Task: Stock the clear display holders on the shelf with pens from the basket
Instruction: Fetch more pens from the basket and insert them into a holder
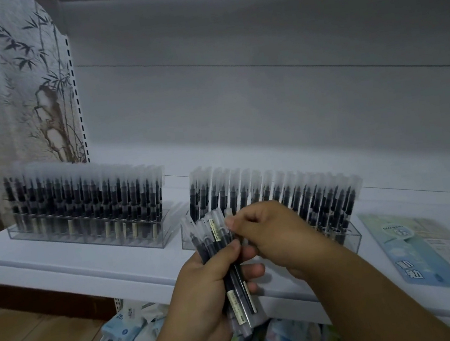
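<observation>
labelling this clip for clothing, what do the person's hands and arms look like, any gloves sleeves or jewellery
Both hands are bare: no gloves on the left hand or the right hand. Both forearms are uncovered as far as the frame shows, with no sleeve edge in view. No ring, watch or bracelet is visible on the fingers or wrists. Fingernails look short and unpainted, though the dim light limits detail.
</observation>
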Demonstrator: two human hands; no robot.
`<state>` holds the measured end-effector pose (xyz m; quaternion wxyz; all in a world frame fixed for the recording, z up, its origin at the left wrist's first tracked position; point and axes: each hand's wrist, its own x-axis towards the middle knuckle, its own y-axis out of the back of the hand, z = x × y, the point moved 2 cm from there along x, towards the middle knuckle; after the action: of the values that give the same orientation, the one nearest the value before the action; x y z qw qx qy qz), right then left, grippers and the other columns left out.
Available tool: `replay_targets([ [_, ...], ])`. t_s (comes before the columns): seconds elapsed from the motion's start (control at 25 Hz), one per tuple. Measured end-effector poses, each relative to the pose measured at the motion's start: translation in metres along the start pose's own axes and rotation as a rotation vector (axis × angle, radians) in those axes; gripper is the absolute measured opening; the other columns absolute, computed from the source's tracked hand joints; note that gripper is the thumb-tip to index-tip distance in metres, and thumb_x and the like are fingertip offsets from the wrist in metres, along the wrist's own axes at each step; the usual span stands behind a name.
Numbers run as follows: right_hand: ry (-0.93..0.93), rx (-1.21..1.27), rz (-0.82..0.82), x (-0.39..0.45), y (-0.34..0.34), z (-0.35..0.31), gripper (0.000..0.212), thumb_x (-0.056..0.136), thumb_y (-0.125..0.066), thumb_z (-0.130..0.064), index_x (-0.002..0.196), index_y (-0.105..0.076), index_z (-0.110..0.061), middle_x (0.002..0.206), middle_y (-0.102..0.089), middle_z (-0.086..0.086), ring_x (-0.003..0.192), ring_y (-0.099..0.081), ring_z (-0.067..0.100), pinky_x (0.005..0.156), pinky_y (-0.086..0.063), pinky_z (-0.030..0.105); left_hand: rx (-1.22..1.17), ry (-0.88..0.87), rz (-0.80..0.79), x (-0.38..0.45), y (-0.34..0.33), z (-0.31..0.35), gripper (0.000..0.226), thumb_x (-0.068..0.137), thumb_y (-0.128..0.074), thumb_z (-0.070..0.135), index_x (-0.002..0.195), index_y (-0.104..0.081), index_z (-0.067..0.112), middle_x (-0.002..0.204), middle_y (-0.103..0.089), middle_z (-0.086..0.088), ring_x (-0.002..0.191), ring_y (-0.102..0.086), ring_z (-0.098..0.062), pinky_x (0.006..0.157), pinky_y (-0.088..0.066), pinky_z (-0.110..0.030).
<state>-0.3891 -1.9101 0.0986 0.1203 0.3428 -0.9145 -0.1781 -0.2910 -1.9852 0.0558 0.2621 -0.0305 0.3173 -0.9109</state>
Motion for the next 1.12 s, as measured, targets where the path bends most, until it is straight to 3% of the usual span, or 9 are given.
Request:
replay_targets([
  [0.08,-0.043,0.113,0.016,-0.001,0.007,0.002,0.028,0.096,-0.061,-0.030,0.073,-0.067,-0.016,0.054,-0.058,-0.003,0.047,-0.052,0.009,0.056,-0.044,0.028,-0.002,0.021,-0.027,-0.002,-0.005,-0.001,0.020,0.092,-0.060,0.008,0.107,-0.064,-0.004,0.083,-0.074,-0.021,0.056,-0.068,-0.024,0.042,-0.051,-0.028],
  [0.16,-0.055,0.152,0.228,0.001,0.021,0.002,0.023,0.098,-0.057,-0.028,0.083,-0.069,-0.016,0.048,-0.054,-0.011,0.047,-0.045,0.010,0.049,-0.037,0.023,-0.007,0.033,-0.009,0.000,-0.006,-0.002,0.021,0.092,-0.060,0.009,0.109,-0.063,-0.004,0.087,-0.074,-0.024,0.058,-0.070,-0.026,0.041,-0.050,-0.027],
  [0.28,0.107,0.127,0.630,0.000,0.049,-0.001,0.025,0.100,-0.050,-0.030,0.091,-0.070,-0.017,0.062,-0.055,-0.008,0.054,-0.043,0.011,0.054,-0.036,0.025,-0.006,0.026,0.066,0.008,-0.002,-0.003,0.019,0.093,-0.060,0.006,0.109,-0.060,-0.004,0.081,-0.075,-0.020,0.052,-0.068,-0.023,0.037,-0.047,-0.026],
  [0.4,0.273,-0.041,0.844,-0.001,0.060,-0.009,0.027,0.101,-0.048,-0.028,0.083,-0.065,-0.018,0.074,-0.061,-0.006,0.063,-0.054,0.010,0.060,-0.045,0.024,0.018,0.022,0.082,0.013,-0.003,-0.004,0.021,0.092,-0.061,0.006,0.109,-0.061,-0.006,0.073,-0.073,-0.015,0.045,-0.060,-0.019,0.037,-0.045,-0.026],
  [0.52,0.350,-0.224,0.813,0.004,0.056,-0.007,0.031,0.103,-0.045,-0.032,0.082,-0.062,-0.016,0.081,-0.062,-0.006,0.077,-0.058,0.009,0.068,-0.046,0.023,0.034,0.026,0.079,0.016,-0.006,-0.007,0.022,0.091,-0.062,0.007,0.107,-0.061,-0.009,0.066,-0.068,-0.012,0.043,-0.053,-0.018,0.037,-0.043,-0.025],
  [0.64,0.357,-0.338,0.714,0.011,0.051,-0.001,0.035,0.103,-0.042,-0.032,0.082,-0.060,-0.011,0.076,-0.059,0.000,0.074,-0.056,0.016,0.071,-0.050,0.035,0.035,0.022,0.085,0.015,-0.007,-0.009,0.014,0.091,-0.064,0.010,0.097,-0.062,-0.002,0.065,-0.066,-0.010,0.043,-0.051,-0.018,0.038,-0.041,-0.025],
  [0.8,0.393,-0.556,0.657,0.016,0.057,-0.015,0.034,0.103,-0.041,-0.030,0.078,-0.057,-0.013,0.081,-0.060,0.001,0.078,-0.055,0.016,0.069,-0.044,0.032,0.035,0.013,0.103,0.016,-0.006,-0.009,0.012,0.091,-0.064,0.011,0.097,-0.062,0.001,0.066,-0.066,-0.010,0.043,-0.050,-0.018,0.038,-0.041,-0.024],
  [1.0,0.221,-0.691,0.432,0.018,0.040,-0.001,0.039,0.103,-0.041,-0.032,0.068,-0.048,-0.015,0.065,-0.054,0.003,0.060,-0.051,0.020,0.064,-0.052,0.040,0.042,0.017,0.097,0.016,-0.008,-0.010,0.011,0.092,-0.062,0.009,0.096,-0.062,-0.001,0.065,-0.066,-0.011,0.043,-0.050,-0.018,0.038,-0.041,-0.025],
  [1.12,0.142,-0.653,0.540,0.010,0.040,-0.003,0.038,0.097,-0.051,-0.045,0.071,-0.052,-0.017,0.065,-0.058,0.001,0.061,-0.056,0.018,0.063,-0.052,0.035,0.044,0.014,0.089,0.016,-0.007,-0.009,0.012,0.092,-0.062,0.008,0.098,-0.063,-0.002,0.066,-0.066,-0.011,0.044,-0.050,-0.019,0.039,-0.041,-0.024],
])
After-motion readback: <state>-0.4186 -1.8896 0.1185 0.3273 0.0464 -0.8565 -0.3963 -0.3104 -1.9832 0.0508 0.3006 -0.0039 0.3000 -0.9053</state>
